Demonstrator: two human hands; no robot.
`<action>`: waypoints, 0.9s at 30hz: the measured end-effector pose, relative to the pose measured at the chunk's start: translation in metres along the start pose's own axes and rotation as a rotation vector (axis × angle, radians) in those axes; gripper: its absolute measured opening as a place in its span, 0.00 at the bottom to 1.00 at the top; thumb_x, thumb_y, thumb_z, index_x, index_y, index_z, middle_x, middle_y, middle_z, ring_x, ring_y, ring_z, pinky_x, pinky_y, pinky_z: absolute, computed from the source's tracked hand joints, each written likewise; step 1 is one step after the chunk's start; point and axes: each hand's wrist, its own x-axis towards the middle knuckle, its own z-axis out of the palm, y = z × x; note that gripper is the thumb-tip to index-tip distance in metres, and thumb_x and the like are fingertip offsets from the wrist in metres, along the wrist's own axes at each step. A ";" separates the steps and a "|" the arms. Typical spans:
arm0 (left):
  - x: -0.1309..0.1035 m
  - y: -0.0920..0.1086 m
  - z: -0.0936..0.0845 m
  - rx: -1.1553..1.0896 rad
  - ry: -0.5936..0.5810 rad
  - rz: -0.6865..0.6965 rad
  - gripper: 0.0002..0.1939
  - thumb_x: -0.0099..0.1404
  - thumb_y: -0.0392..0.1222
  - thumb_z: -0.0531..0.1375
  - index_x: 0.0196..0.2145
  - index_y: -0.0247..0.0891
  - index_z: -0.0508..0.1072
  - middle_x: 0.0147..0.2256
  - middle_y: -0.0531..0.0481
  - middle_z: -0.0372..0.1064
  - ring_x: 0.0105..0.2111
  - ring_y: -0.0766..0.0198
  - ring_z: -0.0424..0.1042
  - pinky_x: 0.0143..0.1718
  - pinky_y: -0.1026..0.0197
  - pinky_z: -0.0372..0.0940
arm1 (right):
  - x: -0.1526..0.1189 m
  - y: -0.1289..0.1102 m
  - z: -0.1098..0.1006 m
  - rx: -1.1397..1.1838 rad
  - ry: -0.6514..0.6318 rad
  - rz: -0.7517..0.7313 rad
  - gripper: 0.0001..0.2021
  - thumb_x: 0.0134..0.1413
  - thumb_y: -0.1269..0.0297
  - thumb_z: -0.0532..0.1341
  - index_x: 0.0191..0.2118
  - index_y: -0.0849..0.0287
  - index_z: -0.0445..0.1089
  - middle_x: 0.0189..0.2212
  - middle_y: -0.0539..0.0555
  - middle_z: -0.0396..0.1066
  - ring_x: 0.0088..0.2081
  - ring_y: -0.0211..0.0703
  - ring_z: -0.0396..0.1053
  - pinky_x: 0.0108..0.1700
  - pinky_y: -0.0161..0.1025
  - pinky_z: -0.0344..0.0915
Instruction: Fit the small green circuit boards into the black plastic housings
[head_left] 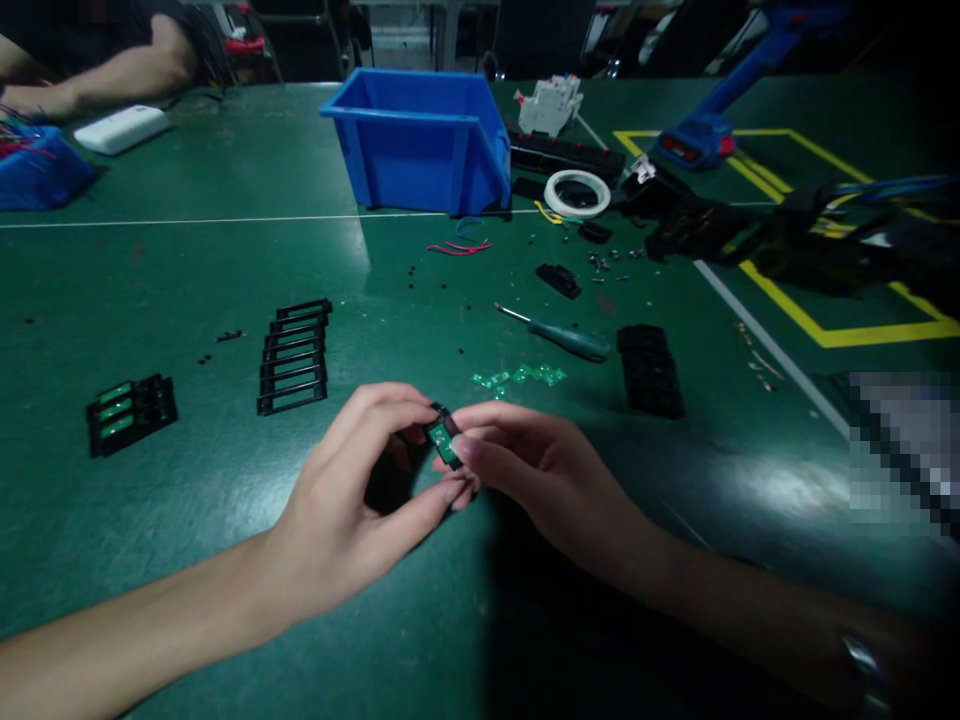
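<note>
Between both hands, above the green table, is a small black plastic housing with a green circuit board (442,440) in it. My left hand (360,470) grips its ends with thumb and fingers. My right hand (532,460) has its thumb pressed on the board and its fingers closed behind. Just beyond lie several loose small green circuit boards (525,375). To the left, a black ladder-like frame (292,358) lies near a group of black housings with green boards (131,413). Stacked black housings (649,370) lie to the right.
A screwdriver (570,340) lies beyond the loose boards, with screws (607,265) and wire scraps (461,247) farther back. A blue bin (420,160), a white tape roll (577,194) and a blue power tool (697,140) stand behind. Another person's arm (105,80) rests at far left.
</note>
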 end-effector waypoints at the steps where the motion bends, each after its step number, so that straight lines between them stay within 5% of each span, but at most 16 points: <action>1: 0.000 0.000 0.000 0.003 -0.009 0.006 0.22 0.63 0.39 0.69 0.52 0.40 0.68 0.50 0.43 0.67 0.47 0.58 0.70 0.42 0.60 0.70 | 0.001 0.000 0.000 0.025 -0.022 0.015 0.14 0.55 0.58 0.71 0.44 0.58 0.75 0.28 0.49 0.77 0.28 0.39 0.76 0.35 0.38 0.75; 11: 0.000 -0.002 -0.003 -0.058 -0.028 0.023 0.17 0.66 0.33 0.66 0.51 0.38 0.71 0.47 0.45 0.70 0.45 0.60 0.72 0.46 0.59 0.68 | 0.003 0.000 -0.006 -0.038 -0.168 -0.011 0.13 0.61 0.58 0.67 0.47 0.61 0.75 0.29 0.50 0.77 0.31 0.40 0.77 0.38 0.38 0.73; 27: 0.002 -0.005 -0.001 -0.243 -0.037 -0.019 0.13 0.68 0.32 0.64 0.50 0.37 0.71 0.47 0.46 0.66 0.34 0.70 0.72 0.35 0.66 0.72 | 0.005 0.000 -0.007 -0.009 -0.195 0.002 0.22 0.64 0.59 0.65 0.58 0.66 0.67 0.30 0.53 0.79 0.31 0.39 0.78 0.36 0.36 0.73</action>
